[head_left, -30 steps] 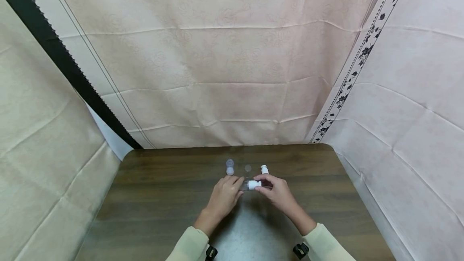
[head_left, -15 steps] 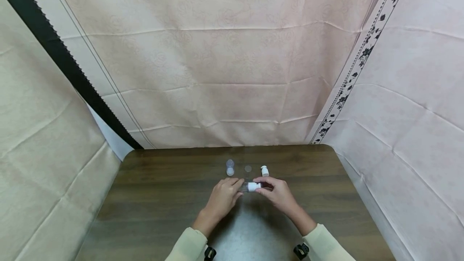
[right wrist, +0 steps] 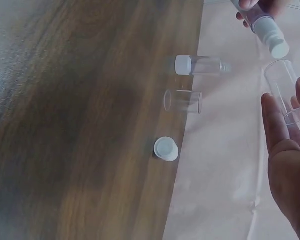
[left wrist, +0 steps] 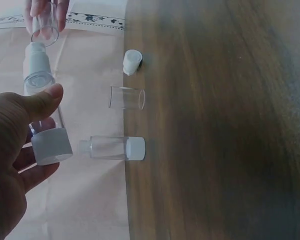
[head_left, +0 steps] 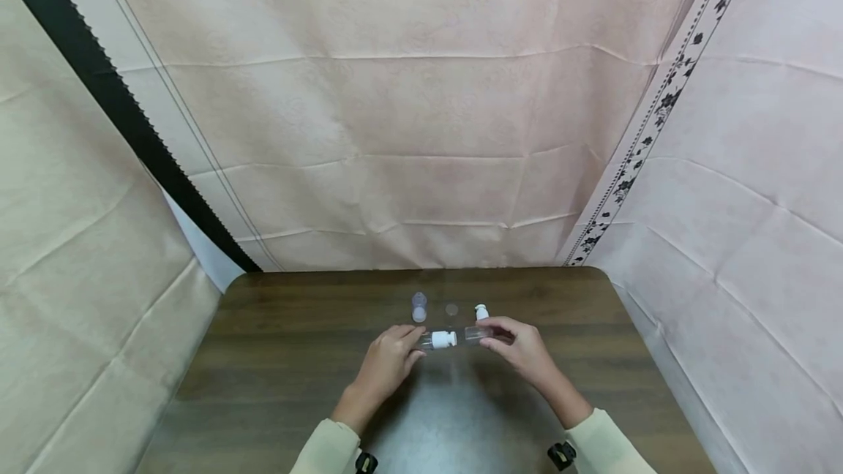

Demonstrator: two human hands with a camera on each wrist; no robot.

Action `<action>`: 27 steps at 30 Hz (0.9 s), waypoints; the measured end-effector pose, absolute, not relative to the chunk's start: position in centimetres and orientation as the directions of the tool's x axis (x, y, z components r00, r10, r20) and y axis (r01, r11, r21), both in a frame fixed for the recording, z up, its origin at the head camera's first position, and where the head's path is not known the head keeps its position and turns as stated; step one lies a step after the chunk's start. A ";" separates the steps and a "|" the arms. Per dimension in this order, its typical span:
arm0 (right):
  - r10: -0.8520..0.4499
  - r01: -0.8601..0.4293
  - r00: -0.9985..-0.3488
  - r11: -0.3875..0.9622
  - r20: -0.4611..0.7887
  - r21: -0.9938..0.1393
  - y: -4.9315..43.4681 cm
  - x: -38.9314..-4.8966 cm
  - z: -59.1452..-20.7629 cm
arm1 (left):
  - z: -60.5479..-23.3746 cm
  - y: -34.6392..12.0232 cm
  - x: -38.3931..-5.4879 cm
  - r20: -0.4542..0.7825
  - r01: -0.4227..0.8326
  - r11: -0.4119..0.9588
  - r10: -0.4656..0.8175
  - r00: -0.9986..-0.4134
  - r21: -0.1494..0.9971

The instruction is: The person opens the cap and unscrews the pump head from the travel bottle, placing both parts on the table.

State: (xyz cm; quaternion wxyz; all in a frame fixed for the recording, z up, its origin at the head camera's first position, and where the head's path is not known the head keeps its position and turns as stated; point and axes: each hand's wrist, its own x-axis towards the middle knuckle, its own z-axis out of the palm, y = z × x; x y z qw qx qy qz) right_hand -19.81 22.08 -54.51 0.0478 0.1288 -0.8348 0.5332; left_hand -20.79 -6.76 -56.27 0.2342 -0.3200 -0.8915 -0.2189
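My left hand (head_left: pixel 387 360) grips a small clear pump bottle (left wrist: pixel 51 145) around its body, thumb on one side and fingers behind. It lies sideways, its white base toward the palm and its white pump top (head_left: pixel 444 339) pointing right. Facing that top, my right hand (head_left: pixel 520 348) pinches a clear cylindrical cap (right wrist: pixel 281 82) between thumb and fingers. A short gap separates the cap's open rim from the pump top. Both are held above the table, in front of the other parts.
Behind the hands, a second clear bottle (head_left: pixel 418 309) with a white base stands upright on the wooden table (head_left: pixel 296 357), its neck uncovered. Beside it is another clear cap (left wrist: pixel 127 98), then a white pump head (right wrist: pixel 166 149) farther right. Curtain-like cloth (head_left: pixel 421 167) hangs beyond the table.
The clear cap has come off the pump top. My left hand has moved left with the bottle, and my right hand has moved right with the cap.
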 end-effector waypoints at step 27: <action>-0.303 -0.463 -0.880 0.716 0.364 -0.523 18.2 -23.1 -57.8 | -57.3 -7.3 -21.7 0.662 0.650 0.646 0.287 -0.692 0.400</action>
